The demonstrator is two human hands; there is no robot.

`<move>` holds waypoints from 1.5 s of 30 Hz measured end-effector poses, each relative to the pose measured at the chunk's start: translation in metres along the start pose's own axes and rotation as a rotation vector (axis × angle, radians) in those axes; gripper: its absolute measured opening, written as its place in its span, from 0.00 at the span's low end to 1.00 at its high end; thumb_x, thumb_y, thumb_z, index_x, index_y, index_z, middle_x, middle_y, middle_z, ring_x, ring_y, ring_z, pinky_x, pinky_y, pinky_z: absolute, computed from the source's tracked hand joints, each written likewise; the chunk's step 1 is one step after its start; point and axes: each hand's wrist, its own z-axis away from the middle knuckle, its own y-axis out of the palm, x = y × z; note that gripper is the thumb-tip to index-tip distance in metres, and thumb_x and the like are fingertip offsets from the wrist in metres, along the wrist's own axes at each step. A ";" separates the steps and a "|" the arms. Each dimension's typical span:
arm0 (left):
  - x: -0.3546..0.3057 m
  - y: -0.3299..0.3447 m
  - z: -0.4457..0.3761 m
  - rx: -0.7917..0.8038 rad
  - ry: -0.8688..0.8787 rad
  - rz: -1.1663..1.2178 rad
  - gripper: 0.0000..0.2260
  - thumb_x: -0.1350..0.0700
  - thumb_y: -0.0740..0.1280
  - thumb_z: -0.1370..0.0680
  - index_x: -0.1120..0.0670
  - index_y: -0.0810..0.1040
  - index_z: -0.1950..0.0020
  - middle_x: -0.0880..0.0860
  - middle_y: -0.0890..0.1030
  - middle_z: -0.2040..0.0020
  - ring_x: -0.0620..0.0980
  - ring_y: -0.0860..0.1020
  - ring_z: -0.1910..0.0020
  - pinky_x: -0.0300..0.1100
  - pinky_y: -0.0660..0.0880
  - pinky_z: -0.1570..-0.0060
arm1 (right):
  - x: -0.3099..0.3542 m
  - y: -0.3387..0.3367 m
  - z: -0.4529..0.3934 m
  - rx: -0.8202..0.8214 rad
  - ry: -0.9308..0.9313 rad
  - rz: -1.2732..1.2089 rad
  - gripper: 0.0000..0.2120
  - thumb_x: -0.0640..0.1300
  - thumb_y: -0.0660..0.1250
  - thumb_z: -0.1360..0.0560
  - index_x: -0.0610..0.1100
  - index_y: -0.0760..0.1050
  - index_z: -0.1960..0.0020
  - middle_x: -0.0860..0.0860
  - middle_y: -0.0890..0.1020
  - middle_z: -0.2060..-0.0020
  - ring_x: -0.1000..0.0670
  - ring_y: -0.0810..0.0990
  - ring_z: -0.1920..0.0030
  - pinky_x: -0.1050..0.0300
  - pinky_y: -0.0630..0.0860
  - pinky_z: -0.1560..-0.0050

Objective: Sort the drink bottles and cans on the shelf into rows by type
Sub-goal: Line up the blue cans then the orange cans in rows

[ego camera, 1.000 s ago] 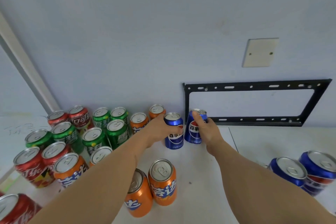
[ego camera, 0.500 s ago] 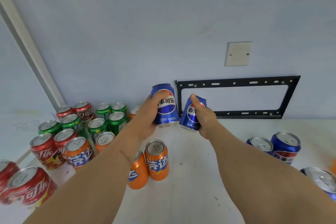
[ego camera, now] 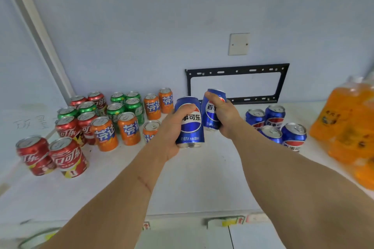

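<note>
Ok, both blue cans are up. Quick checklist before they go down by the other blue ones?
1. Left hand grips its blue can: ok.
2. Right hand grips the second blue can: ok.
3. Blue group of four standing upright on the right: ok.
4. Bare shelf in front of that group: ok.
5. Orange bottles clear of the drop spot: cannot tell.

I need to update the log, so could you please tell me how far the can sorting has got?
Partly done. Four blue cans stand grouped at right. The left hand and right hand each hold a blue can in the air. The red, green and orange cans at left remain mixed.
</note>
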 end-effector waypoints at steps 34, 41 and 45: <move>0.165 0.161 0.095 -0.197 -0.063 -0.119 0.21 0.48 0.76 0.31 0.50 0.76 0.41 0.53 0.86 0.53 0.54 0.86 0.57 0.47 0.80 0.62 | -0.048 -0.275 0.111 -0.195 -0.078 0.169 0.32 0.50 0.80 0.35 0.56 0.64 0.38 0.55 0.77 0.46 0.52 0.79 0.48 0.55 0.78 0.54; 0.166 0.167 0.074 -0.156 0.010 -0.224 0.27 0.44 0.78 0.37 0.45 0.77 0.40 0.50 0.85 0.48 0.51 0.85 0.52 0.45 0.81 0.58 | -0.055 -0.276 0.109 -0.095 -0.139 0.271 0.33 0.51 0.79 0.35 0.60 0.63 0.38 0.62 0.76 0.48 0.55 0.78 0.50 0.63 0.76 0.58; 0.164 0.170 0.061 -0.117 0.057 -0.348 0.26 0.47 0.78 0.33 0.44 0.76 0.38 0.45 0.84 0.47 0.47 0.84 0.49 0.40 0.80 0.57 | -0.058 -0.284 0.121 -0.142 -0.096 0.450 0.42 0.54 0.79 0.35 0.54 0.60 0.28 0.54 0.74 0.38 0.51 0.75 0.41 0.56 0.76 0.45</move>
